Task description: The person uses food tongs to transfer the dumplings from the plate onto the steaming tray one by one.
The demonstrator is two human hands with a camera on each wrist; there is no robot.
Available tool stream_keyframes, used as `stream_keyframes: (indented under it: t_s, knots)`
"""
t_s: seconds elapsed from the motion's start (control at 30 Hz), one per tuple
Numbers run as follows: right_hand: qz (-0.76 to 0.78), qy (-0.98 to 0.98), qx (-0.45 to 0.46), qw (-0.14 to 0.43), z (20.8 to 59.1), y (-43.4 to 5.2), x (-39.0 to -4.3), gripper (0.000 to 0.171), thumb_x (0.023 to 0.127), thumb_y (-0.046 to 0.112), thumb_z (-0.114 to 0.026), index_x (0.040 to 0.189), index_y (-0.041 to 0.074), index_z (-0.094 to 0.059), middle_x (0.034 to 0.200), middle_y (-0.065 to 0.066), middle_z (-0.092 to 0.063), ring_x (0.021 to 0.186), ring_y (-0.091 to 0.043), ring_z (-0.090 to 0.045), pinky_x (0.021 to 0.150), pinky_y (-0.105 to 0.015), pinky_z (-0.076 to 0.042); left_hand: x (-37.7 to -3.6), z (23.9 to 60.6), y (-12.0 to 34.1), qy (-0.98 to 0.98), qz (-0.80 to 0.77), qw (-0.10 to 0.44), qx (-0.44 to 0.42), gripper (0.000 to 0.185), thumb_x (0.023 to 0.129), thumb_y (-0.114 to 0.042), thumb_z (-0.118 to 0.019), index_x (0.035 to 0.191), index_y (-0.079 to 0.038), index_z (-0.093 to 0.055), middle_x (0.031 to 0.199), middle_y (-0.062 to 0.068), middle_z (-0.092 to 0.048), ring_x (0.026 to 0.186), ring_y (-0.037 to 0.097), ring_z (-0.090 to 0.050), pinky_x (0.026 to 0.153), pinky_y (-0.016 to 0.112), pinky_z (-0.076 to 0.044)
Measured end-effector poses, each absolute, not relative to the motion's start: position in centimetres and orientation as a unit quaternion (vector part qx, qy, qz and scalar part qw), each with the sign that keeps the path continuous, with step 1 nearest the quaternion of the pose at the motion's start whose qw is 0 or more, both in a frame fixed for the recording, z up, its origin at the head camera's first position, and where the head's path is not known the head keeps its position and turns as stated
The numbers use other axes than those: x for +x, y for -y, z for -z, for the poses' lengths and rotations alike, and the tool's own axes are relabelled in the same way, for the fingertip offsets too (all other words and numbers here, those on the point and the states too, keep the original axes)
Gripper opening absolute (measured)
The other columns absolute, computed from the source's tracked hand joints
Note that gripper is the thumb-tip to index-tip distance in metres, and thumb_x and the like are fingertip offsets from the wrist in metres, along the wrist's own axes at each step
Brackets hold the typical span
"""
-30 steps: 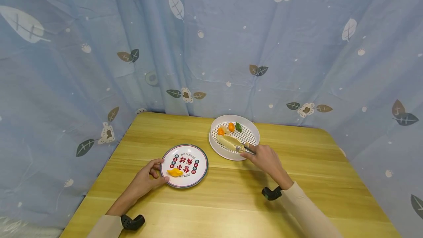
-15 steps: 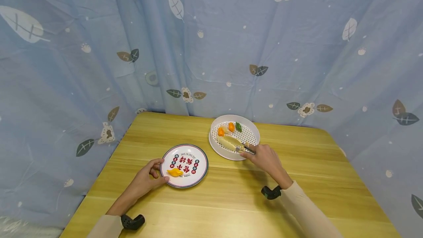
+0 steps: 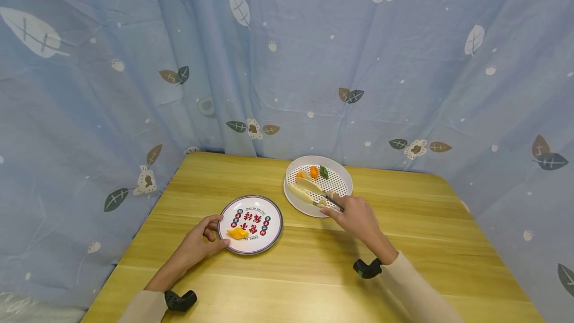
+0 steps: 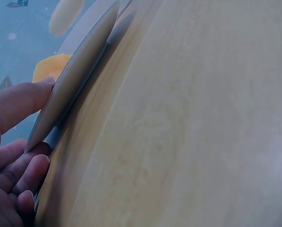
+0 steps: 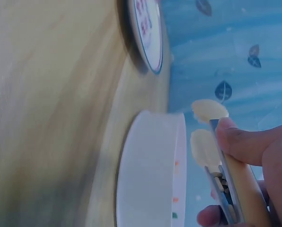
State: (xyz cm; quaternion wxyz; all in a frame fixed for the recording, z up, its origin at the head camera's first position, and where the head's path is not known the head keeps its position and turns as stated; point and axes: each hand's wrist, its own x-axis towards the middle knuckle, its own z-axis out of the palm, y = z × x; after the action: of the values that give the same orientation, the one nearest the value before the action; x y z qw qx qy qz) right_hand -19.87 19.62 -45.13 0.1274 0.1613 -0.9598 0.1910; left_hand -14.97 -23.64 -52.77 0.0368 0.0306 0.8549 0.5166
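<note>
My left hand [image 3: 204, 239] pinches the near-left rim of a white plate [image 3: 269, 208] with red and blue lettering, thumb over the edge and fingers beneath. A small yellow dumpling-shaped piece [image 3: 237, 233] lies on the plate. In my right hand [image 3: 358, 218] are tongs [image 3: 312, 187] with metal handles and cream paddle tips, held over the white perforated basket [image 3: 343, 173]. The tips [image 5: 205, 146] stand apart in the right wrist view, above the basket's wall. Under them, one orange piece [image 3: 299, 175] is partly hidden.
Farther back in the basket lie another orange piece [image 3: 314, 172] and a dark green piece [image 3: 324, 172]; pale pieces are there too. The wooden table [image 3: 314, 273] ends at a blue patterned curtain [image 3: 305, 64] behind and at the sides.
My right hand has shifted slightly left, and the tongs' tips have moved up and left over the basket, covering part of the left orange piece. The left hand and plate stay put.
</note>
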Motion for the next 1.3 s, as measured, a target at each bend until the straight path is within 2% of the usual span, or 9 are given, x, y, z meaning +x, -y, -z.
stream_keyframes:
  t_s: [0.1,0.23,0.33,0.43,0.5,0.53,0.7,1.07,1.3]
  knots:
    - [-0.203,0.957,0.166,0.123,45.4,-18.7,-19.2,0.064,0.087,0.059,-0.075,0.130,0.012,-0.072,0.062,0.007,-0.055,0.057,-0.013,-0.043,0.054,-0.033,-0.038,-15.1,52.7,23.6,-0.856,-0.515,0.036,0.031,0.073,0.084,-0.032,-0.088,0.144,-0.010,-0.052,0.113,0.008,-0.058,0.090,0.022,-0.050,0.071,0.027,-0.041]
    - [-0.212,0.955,0.175,0.113,45.9,-17.6,-18.3,0.067,0.087,0.062,-0.074,0.130,0.010,-0.072,0.077,0.005,-0.069,0.061,-0.011,-0.045,0.057,-0.032,-0.040,-15.1,52.6,23.6,-0.854,-0.518,0.039,0.033,0.072,0.084,-0.031,-0.088,0.144,-0.010,-0.052,0.114,0.008,-0.058,0.091,0.022,-0.050,0.071,0.028,-0.041]
    - [-0.210,0.951,0.194,0.115,46.1,-16.8,-17.8,0.065,0.087,0.061,-0.074,0.131,0.013,-0.072,0.073,0.008,-0.062,0.060,-0.008,-0.042,0.055,-0.031,-0.038,-15.1,52.5,23.5,-0.852,-0.520,0.042,0.034,0.072,0.085,-0.031,-0.087,0.144,-0.010,-0.052,0.114,0.009,-0.058,0.091,0.022,-0.049,0.072,0.028,-0.041]
    - [-0.210,0.948,0.209,0.118,46.3,-16.1,-17.4,0.062,0.086,0.060,-0.075,0.131,0.016,-0.073,0.065,0.012,-0.047,0.059,-0.005,-0.036,0.052,-0.028,-0.033,-15.2,52.5,23.4,-0.853,-0.520,0.042,0.032,0.072,0.085,-0.030,-0.087,0.144,-0.010,-0.052,0.114,0.009,-0.057,0.091,0.022,-0.049,0.072,0.028,-0.041]
    - [-0.213,0.945,0.219,0.118,46.4,-15.7,-17.1,0.055,0.086,0.059,-0.076,0.123,0.018,-0.077,0.063,0.012,-0.035,0.058,-0.005,-0.032,0.051,-0.026,-0.029,-15.2,52.4,23.4,-0.853,-0.519,0.042,0.030,0.072,0.085,-0.030,-0.087,0.144,-0.010,-0.052,0.114,0.009,-0.057,0.091,0.023,-0.049,0.072,0.028,-0.041]
    - [-0.214,0.943,0.226,0.118,46.5,-15.4,-17.0,0.051,0.086,0.058,-0.077,0.115,0.017,-0.078,0.064,0.012,-0.032,0.058,-0.004,-0.031,0.051,-0.026,-0.028,-15.2,52.4,23.4,-0.853,-0.519,0.042,0.029,0.072,0.085,-0.030,-0.087,0.144,-0.010,-0.052,0.115,0.009,-0.057,0.091,0.023,-0.049,0.072,0.028,-0.041]
    - [-0.214,0.935,0.254,0.126,46.7,-14.6,-16.3,0.048,0.085,0.060,-0.077,0.106,0.017,-0.076,0.065,0.013,-0.032,0.059,-0.004,-0.031,0.052,-0.025,-0.029,-15.1,52.4,23.4,-0.853,-0.519,0.042,0.025,0.072,0.085,-0.031,-0.087,0.144,-0.010,-0.052,0.115,0.009,-0.058,0.092,0.023,-0.049,0.073,0.028,-0.041]
    - [-0.194,0.933,0.284,0.103,47.8,-13.4,-15.1,0.058,0.087,0.066,-0.070,0.122,0.020,-0.075,0.065,0.014,-0.036,0.054,0.001,-0.032,0.049,-0.021,-0.028,-15.1,52.5,23.3,-0.854,-0.517,0.042,0.025,0.073,0.084,-0.032,-0.088,0.144,-0.010,-0.052,0.114,0.009,-0.058,0.091,0.022,-0.049,0.073,0.028,-0.041]
    - [-0.198,0.932,0.291,0.092,48.4,-12.7,-14.8,0.063,0.087,0.067,-0.069,0.126,0.018,-0.074,0.071,0.011,-0.053,0.055,-0.001,-0.040,0.048,-0.022,-0.034,-14.9,52.7,23.4,-0.856,-0.515,0.039,0.023,0.075,0.083,-0.033,-0.088,0.144,-0.010,-0.052,0.115,0.008,-0.059,0.092,0.022,-0.050,0.075,0.028,-0.041]
